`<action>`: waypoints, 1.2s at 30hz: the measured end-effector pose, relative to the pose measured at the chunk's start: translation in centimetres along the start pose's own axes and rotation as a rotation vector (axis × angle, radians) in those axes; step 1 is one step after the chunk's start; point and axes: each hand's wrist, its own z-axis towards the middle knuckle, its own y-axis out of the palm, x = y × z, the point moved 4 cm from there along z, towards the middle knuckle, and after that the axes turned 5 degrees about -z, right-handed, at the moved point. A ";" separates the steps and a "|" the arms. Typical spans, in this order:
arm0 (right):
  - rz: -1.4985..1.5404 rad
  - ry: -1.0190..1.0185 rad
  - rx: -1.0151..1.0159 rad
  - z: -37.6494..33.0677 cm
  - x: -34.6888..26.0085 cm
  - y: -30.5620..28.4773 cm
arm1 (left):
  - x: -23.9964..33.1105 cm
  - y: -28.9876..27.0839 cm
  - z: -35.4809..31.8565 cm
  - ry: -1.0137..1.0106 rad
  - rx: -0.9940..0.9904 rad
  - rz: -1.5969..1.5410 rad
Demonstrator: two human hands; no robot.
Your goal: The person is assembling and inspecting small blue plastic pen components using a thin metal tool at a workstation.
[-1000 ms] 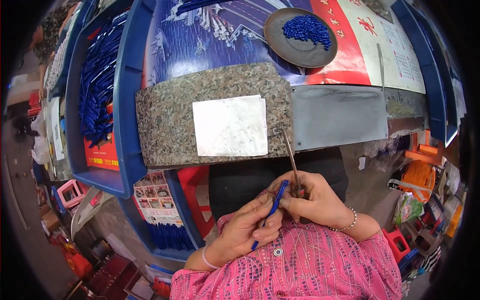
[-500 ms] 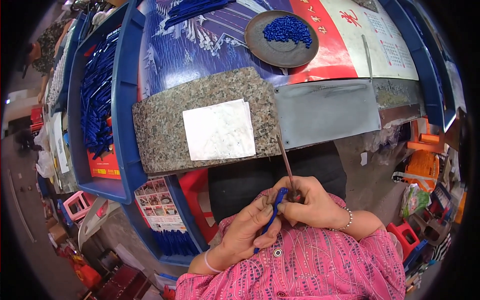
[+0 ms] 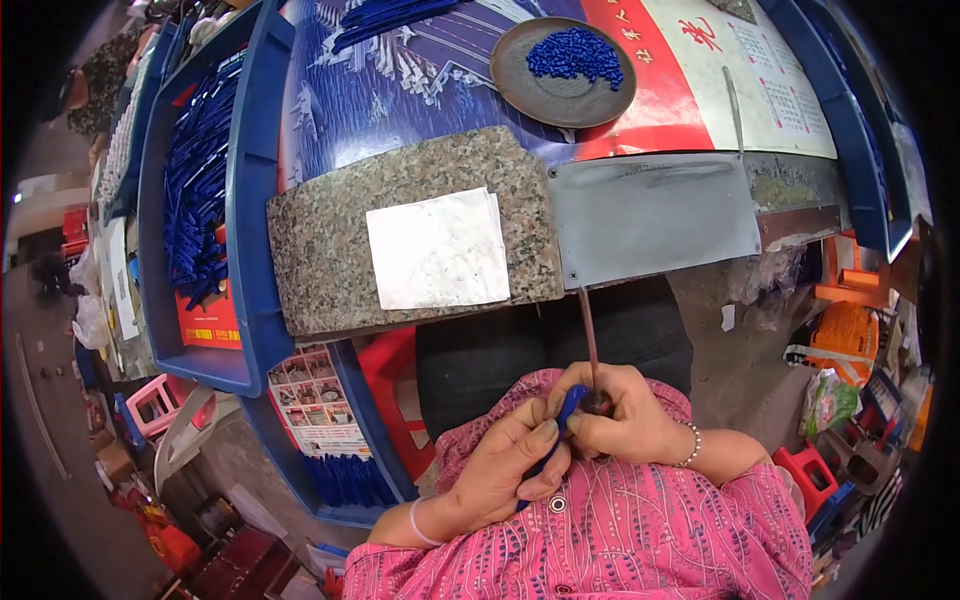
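Both hands are close together in front of the pink patterned shirt. My left hand (image 3: 510, 452) is closed around a slim blue plastic stick (image 3: 570, 404). Its upper end shows above the fingers, while its lower part is mostly covered by them. My right hand (image 3: 638, 418), with a beaded bracelet at the wrist, grips a thin brownish rod-shaped tool (image 3: 590, 335) that points away toward the bench edge. The tool's near end is dark and partly hidden in the palm. Right-hand fingertips meet the blue stick near its upper end.
A granite slab (image 3: 330, 235) with folded white paper (image 3: 440, 252) lies ahead, beside a grey plate (image 3: 655, 222). Farther back, a round dish (image 3: 560, 110) holds small blue pieces. A blue crate (image 3: 255, 190) of blue sticks stands left, above another blue tray (image 3: 385, 440).
The tool has swung a little to the right and stands more upright. The blue stick's upper end has shifted slightly right, and less of its lower end shows.
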 end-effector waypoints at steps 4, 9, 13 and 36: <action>-0.176 -0.187 -0.048 -0.6 -0.6 0.0 | 0.1 0.8 -0.7 -0.037 -0.044 0.025; -0.014 0.020 -0.008 0.5 0.5 -0.3 | 0.5 0.4 0.5 0.008 0.017 0.009; 0.040 0.024 -0.051 0.8 -0.3 -0.2 | 0.4 -0.1 0.1 -0.113 -0.126 -0.176; 0.178 -0.161 0.041 0.6 -1.2 -1.5 | 2.5 2.7 1.0 -0.046 -0.035 -0.014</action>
